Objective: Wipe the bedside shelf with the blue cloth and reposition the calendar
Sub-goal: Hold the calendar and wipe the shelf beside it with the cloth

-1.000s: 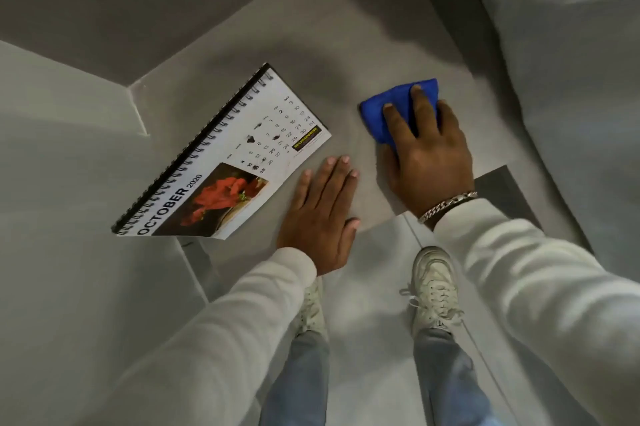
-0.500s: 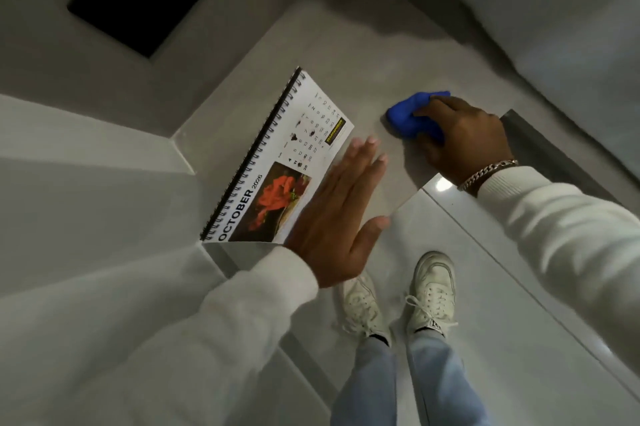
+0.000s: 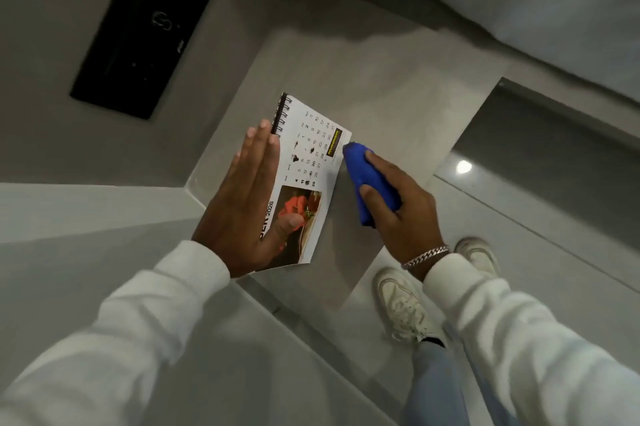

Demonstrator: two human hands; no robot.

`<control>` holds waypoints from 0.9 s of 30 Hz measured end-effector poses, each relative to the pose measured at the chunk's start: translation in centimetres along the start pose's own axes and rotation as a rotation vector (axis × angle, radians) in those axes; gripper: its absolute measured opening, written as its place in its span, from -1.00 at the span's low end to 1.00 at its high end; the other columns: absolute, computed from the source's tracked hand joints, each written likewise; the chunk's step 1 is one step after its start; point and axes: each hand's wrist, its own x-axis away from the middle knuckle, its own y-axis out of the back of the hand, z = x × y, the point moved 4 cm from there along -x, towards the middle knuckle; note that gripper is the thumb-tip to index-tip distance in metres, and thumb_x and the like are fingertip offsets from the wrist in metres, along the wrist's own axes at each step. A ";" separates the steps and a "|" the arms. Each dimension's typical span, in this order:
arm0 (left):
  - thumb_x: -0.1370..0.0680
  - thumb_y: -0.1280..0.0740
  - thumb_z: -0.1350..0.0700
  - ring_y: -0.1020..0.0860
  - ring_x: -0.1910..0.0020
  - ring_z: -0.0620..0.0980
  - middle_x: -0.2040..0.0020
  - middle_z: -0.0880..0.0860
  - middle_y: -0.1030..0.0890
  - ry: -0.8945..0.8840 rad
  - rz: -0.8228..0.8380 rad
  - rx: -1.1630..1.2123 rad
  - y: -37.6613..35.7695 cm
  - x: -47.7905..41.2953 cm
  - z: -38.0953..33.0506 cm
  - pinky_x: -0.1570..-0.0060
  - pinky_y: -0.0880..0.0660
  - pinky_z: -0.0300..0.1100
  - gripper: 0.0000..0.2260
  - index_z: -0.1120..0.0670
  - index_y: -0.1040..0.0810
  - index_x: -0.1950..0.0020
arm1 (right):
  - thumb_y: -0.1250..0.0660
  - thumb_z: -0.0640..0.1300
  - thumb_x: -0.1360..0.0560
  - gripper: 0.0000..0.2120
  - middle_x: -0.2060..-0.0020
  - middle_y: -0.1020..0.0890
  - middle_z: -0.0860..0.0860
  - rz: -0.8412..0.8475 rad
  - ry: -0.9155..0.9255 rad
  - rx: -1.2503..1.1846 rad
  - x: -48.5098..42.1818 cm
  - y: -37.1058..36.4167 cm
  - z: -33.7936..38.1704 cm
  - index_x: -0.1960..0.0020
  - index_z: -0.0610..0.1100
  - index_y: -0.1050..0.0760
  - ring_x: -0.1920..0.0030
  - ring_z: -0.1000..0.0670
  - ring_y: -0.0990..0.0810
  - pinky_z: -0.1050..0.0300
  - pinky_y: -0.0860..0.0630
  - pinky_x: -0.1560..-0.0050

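The left hand [image 3: 247,199] lay flat over the spiral-bound calendar [image 3: 308,183], fingers straight and together over the binding side, thumb pressed on the flower photograph; whether it was pinching the card or only resting on it could not be told. The calendar sat near the shelf's [image 3: 398,90] front edge, toward its left corner, probably steadied there to be slid or lifted into place. The right hand [image 3: 398,214] was clenched around the blue cloth [image 3: 367,183], bunched into a soft wad whose tip touched the calendar's right edge, apparently kept ready for wiping. The shelf was smooth, matte grey; the calendar's pages were glossy, its wire coil black.
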 end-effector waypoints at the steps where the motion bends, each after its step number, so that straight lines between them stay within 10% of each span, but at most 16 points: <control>1: -0.55 -0.02 -0.31 0.19 -0.61 0.05 -0.62 0.13 0.15 -0.004 -0.007 0.010 -0.3 0.0 0.1 -0.53 -0.07 0.26 -0.20 0.19 0.13 -0.58 | -0.35 -0.19 -0.53 -0.56 -0.28 -0.55 -0.04 -0.004 -0.015 -0.021 0.4 -0.8 0.0 -0.39 -0.05 -0.40 -0.16 0.01 -0.55 -0.01 -0.53 -0.20; 27: -0.59 0.05 -0.28 0.15 -0.62 0.12 -0.61 0.08 0.18 -0.063 -0.003 0.085 -0.9 -0.1 0.5 -0.48 -0.12 0.33 -0.25 0.18 0.16 -0.58 | -0.33 -0.16 -0.55 -0.52 -0.42 -0.40 -0.19 -0.084 -0.210 -0.153 4.3 -9.0 2.5 -0.43 -0.19 -0.33 -0.40 -0.14 -0.40 -0.16 -0.44 -0.32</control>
